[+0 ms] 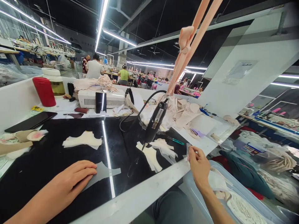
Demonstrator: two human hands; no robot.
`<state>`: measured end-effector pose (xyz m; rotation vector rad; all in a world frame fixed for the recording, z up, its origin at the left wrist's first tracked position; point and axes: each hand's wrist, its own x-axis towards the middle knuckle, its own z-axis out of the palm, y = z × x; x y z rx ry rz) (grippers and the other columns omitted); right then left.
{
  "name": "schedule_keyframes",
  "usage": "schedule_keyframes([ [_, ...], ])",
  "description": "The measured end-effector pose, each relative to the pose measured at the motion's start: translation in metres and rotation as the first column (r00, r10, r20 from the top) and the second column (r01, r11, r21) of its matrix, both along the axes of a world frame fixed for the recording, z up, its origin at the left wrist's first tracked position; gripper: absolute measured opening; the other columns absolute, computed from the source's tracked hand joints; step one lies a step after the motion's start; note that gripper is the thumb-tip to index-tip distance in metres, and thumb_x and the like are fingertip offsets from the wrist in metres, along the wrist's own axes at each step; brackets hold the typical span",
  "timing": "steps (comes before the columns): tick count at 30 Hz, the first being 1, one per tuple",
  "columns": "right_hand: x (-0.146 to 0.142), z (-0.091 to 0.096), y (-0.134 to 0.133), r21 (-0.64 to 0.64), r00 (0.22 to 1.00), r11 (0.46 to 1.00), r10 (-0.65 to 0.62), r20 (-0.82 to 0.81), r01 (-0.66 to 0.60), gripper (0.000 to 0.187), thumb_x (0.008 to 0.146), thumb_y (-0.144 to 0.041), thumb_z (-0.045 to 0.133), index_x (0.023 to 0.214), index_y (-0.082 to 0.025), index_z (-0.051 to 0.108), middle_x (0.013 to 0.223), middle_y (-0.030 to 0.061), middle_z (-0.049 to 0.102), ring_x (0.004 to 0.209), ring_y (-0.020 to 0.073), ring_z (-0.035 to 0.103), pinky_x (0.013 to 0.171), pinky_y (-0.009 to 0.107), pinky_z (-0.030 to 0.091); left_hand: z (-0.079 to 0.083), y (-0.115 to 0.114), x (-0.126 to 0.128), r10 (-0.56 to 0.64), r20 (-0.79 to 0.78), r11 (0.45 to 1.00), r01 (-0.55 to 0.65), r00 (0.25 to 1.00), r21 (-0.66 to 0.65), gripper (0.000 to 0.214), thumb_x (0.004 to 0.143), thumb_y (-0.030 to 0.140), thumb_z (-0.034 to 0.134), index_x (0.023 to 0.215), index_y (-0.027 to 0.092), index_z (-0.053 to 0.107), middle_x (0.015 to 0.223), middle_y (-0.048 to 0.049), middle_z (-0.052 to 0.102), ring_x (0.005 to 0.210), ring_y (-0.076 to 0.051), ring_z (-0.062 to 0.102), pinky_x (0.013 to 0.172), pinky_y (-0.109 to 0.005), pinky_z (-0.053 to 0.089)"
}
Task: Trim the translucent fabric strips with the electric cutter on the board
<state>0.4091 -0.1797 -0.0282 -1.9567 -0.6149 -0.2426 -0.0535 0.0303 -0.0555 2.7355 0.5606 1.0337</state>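
Observation:
My left hand point(78, 177) lies flat on the black tabletop, fingers stretched out over a sheer grey fabric piece point(102, 171). At the table's right edge, my right hand point(198, 163) pinches a small sheer fabric piece point(187, 150), mostly hidden by the fingers. Between the hands, a black soldering-iron-like hot tool point(154, 123) hangs tip down from a peach fabric strap point(183, 53). Its tip is over a cream cut fabric piece point(151, 157). Next to that lies a stack of pale sheer pieces point(164, 148). Another cream stack point(83, 140) rests further left.
Green thread snips point(175, 140) lie near the right edge. A phone point(30, 121), a red case point(44, 91), a jar point(54, 82) and a white vented box point(102, 99) stand behind. A grey-blue bin point(193, 183) holds fabric below right. People sit at machines beyond.

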Motion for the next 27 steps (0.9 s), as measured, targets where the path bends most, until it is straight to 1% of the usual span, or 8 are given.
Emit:
schedule_keyframes([
  [5, -0.102, 0.02, 0.003, 0.011, 0.93, 0.933, 0.36, -0.079, -0.36, 0.055, 0.093, -0.077, 0.064, 0.097, -0.024, 0.075, 0.051, -0.0062, 0.048, 0.048, 0.0164, 0.05, 0.051, 0.028, 0.043, 0.019, -0.013, 0.004, 0.001, -0.021, 0.994, -0.003, 1.0, -0.114, 0.024, 0.106, 0.041, 0.059, 0.112, 0.032, 0.081, 0.126, -0.0004, 0.076, 0.108, -0.018, 0.077, 0.103, -0.025, 0.061],
  [9, -0.191, 0.013, 0.016, 0.063, 0.799, 0.823, 0.564, -0.21, -0.565, 0.05, 0.093, -0.074, 0.065, 0.089, -0.026, 0.077, 0.049, -0.0061, 0.046, 0.043, 0.0144, 0.046, 0.047, 0.026, 0.039, 0.042, -0.039, 0.012, -0.056, -0.012, 0.903, 0.046, 0.998, -0.428, 0.023, 0.105, 0.033, 0.057, 0.109, 0.028, 0.08, 0.113, -0.0037, 0.077, 0.103, -0.018, 0.074, 0.097, -0.027, 0.06],
  [11, -0.224, 0.01, 0.025, 0.104, 0.679, 0.73, 0.67, -0.3, -0.675, 0.049, 0.095, -0.072, 0.064, 0.088, -0.026, 0.078, 0.048, -0.0064, 0.046, 0.043, 0.014, 0.046, 0.05, 0.026, 0.041, 0.052, -0.052, 0.019, -0.083, 0.025, 0.75, 0.079, 0.996, -0.656, 0.019, 0.1, 0.035, 0.064, 0.104, 0.025, 0.08, 0.104, -0.005, 0.076, 0.099, -0.019, 0.072, 0.096, -0.029, 0.058],
  [13, -0.246, 0.008, 0.033, 0.134, 0.571, 0.643, 0.742, -0.351, -0.754, 0.047, 0.096, -0.071, 0.063, 0.088, -0.027, 0.079, 0.047, -0.0064, 0.047, 0.043, 0.014, 0.046, 0.053, 0.026, 0.043, 0.056, -0.062, 0.025, -0.079, 0.114, 0.516, 0.139, 0.99, -0.845, 0.023, 0.091, 0.038, 0.075, 0.105, 0.021, 0.079, 0.104, -0.0068, 0.074, 0.097, -0.02, 0.07, 0.092, -0.03, 0.057],
  [16, -0.264, 0.005, 0.043, 0.145, 0.498, 0.576, 0.787, -0.363, -0.805, 0.046, 0.095, -0.071, 0.064, 0.088, -0.028, 0.079, 0.048, -0.0057, 0.05, 0.045, 0.0146, 0.048, 0.057, 0.026, 0.045, 0.055, -0.071, 0.032, -0.021, 0.292, 0.16, 0.292, 0.956, -0.943, 0.043, 0.079, 0.053, 0.088, 0.099, 0.017, 0.075, 0.096, -0.0062, 0.071, 0.086, -0.018, 0.067, 0.082, -0.029, 0.053],
  [18, -0.268, 0.004, 0.046, 0.153, 0.482, 0.568, 0.789, -0.381, -0.809, 0.046, 0.094, -0.071, 0.065, 0.094, -0.028, 0.079, 0.049, -0.0059, 0.05, 0.046, 0.0151, 0.048, 0.058, 0.026, 0.045, 0.055, -0.073, 0.033, 0.05, 0.345, 0.035, 0.343, 0.937, -0.939, 0.049, 0.075, 0.057, 0.092, 0.092, 0.016, 0.071, 0.086, -0.0041, 0.07, 0.079, -0.015, 0.064, 0.082, -0.029, 0.052],
  [23, -0.262, 0.002, 0.048, 0.214, 0.432, 0.589, 0.752, -0.498, -0.78, 0.056, 0.091, -0.077, 0.065, 0.113, -0.026, 0.074, 0.053, -0.0078, 0.044, 0.051, 0.017, 0.048, 0.059, 0.028, 0.047, 0.059, -0.071, 0.031, 0.174, 0.277, -0.004, 0.282, 0.945, -0.959, 0.048, 0.072, 0.056, 0.094, 0.082, 0.016, 0.07, 0.07, 0.0005, 0.064, 0.068, -0.012, 0.059, 0.074, -0.028, 0.05],
  [27, -0.243, -0.005, 0.045, 0.265, 0.334, 0.576, 0.725, -0.602, -0.773, 0.065, 0.081, -0.081, 0.074, 0.109, -0.023, 0.075, 0.058, -0.0067, 0.047, 0.049, 0.0125, 0.04, 0.048, 0.025, 0.035, 0.063, -0.064, 0.03, 0.249, 0.239, -0.002, 0.248, 0.938, -0.969, 0.05, 0.066, 0.056, 0.096, 0.077, 0.016, 0.067, 0.071, 0.0005, 0.066, 0.064, -0.012, 0.059, 0.069, -0.027, 0.051],
])
